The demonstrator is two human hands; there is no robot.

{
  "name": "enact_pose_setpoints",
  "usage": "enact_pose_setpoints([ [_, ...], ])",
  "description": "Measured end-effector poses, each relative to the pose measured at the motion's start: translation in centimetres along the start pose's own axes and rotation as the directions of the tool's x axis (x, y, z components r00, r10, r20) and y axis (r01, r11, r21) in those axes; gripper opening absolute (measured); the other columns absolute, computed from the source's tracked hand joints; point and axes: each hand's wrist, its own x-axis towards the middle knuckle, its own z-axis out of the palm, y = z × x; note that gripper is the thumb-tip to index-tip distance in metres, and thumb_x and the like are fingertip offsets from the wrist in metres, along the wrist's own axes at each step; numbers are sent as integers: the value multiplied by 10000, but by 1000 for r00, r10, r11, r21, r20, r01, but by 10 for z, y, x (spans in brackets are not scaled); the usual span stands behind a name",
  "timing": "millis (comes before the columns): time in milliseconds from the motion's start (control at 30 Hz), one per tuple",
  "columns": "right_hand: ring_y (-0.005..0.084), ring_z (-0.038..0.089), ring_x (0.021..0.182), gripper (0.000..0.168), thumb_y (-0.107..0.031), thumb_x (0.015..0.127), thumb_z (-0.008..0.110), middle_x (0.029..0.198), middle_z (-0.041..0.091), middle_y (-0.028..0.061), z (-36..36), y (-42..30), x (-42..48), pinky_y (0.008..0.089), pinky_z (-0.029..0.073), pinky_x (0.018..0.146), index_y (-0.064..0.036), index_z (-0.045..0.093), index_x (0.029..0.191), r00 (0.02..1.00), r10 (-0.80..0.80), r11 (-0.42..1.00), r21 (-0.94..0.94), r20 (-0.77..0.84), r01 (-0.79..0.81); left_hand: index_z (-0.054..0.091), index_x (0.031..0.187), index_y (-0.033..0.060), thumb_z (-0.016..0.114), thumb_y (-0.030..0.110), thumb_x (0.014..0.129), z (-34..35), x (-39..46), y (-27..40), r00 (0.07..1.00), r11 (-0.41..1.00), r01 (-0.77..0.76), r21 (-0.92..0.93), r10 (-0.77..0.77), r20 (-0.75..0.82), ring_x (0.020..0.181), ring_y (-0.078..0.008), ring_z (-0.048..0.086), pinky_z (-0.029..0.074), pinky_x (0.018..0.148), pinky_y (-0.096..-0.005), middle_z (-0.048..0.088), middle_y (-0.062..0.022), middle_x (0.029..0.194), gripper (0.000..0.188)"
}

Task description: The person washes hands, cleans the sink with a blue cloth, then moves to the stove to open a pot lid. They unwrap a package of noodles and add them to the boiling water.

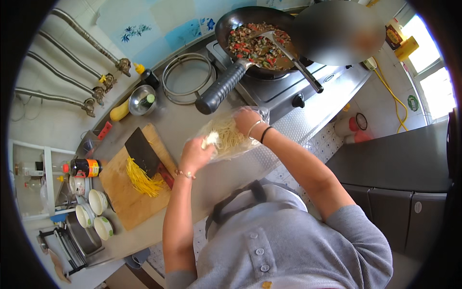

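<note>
Between my hands lies a clear plastic bag of thin pale noodles (pixel 231 135), over the counter's front part. My left hand (pixel 197 153) grips the near left side of the bag, with a bunched white bit showing at the fingers. At the bag's far right side, my right hand (pixel 247 123) has its fingers down at the noodles; whether it grips the plastic or the noodles is hidden. Just beyond the bag is the black handle of a wok (pixel 265 67), which holds chopped meat and red and green pieces in sauce. A metal spatula (pixel 296 61) rests in the wok.
Left of my hands, a cleaver (pixel 144 151) lies on a wooden cutting board (pixel 133 209) beside yellow shreds (pixel 142 180). A metal ring rack (pixel 189 79), a steel bowl (pixel 142 100) and a yellow squash (pixel 120 111) sit behind. The gas stove (pixel 274 88) carries the wok. Several bowls (pixel 97 202) stand far left.
</note>
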Motion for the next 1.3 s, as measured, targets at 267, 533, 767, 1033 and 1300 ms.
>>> enact_pose_setpoints([
  [267, 367, 547, 1045, 577, -206, 760, 622, 1251, 472, 152, -20, -5, -43, 412, 466, 867, -181, 414, 1297, 991, -135, 974, -184, -4, 132, 595, 907, -23, 650, 140, 762, 28, 26, -9, 983, 840, -14, -542, -87, -161, 669, -183, 615, 484, 624, -333, 641, -100, 779, 225],
  [533, 312, 603, 891, 250, -58, 728, 584, 965, 614, 148, -5, 24, -49, 343, 485, 784, -75, 646, 970, 889, -259, 904, 231, -377, 361, 569, 1063, 40, 607, 22, 696, 58, 31, -19, 976, 946, -30, -322, -42, -215, 892, -321, 581, 481, 726, -386, 556, -173, 1017, 369],
  [767, 332, 599, 870, 358, -77, 647, 660, 919, 627, 170, -39, 5, -65, 360, 477, 770, -49, 620, 1001, 925, -58, 669, 673, -375, 315, 566, 1042, 49, 641, 54, 719, 51, 23, -31, 959, 960, 69, -272, -139, -248, 920, -293, 568, 458, 787, -372, 548, -144, 1023, 331],
  [1033, 340, 584, 884, 330, -148, 704, 575, 917, 617, 192, -33, -12, -31, 380, 458, 787, -29, 583, 1012, 934, -312, 778, 517, -173, 356, 499, 1122, 30, 755, 122, 667, 46, 14, -7, 983, 695, -84, -714, -58, -172, 932, -179, 570, 465, 797, -309, 583, -79, 987, 530],
  [1300, 268, 611, 892, 312, -118, 755, 521, 952, 625, 177, -23, -3, -24, 333, 474, 788, -5, 553, 1044, 983, -151, 465, 870, -100, 160, 561, 968, 31, 718, 28, 632, 68, 42, -24, 973, 846, -70, -529, -58, -223, 782, -131, 597, 480, 710, -270, 625, -43, 854, 371],
])
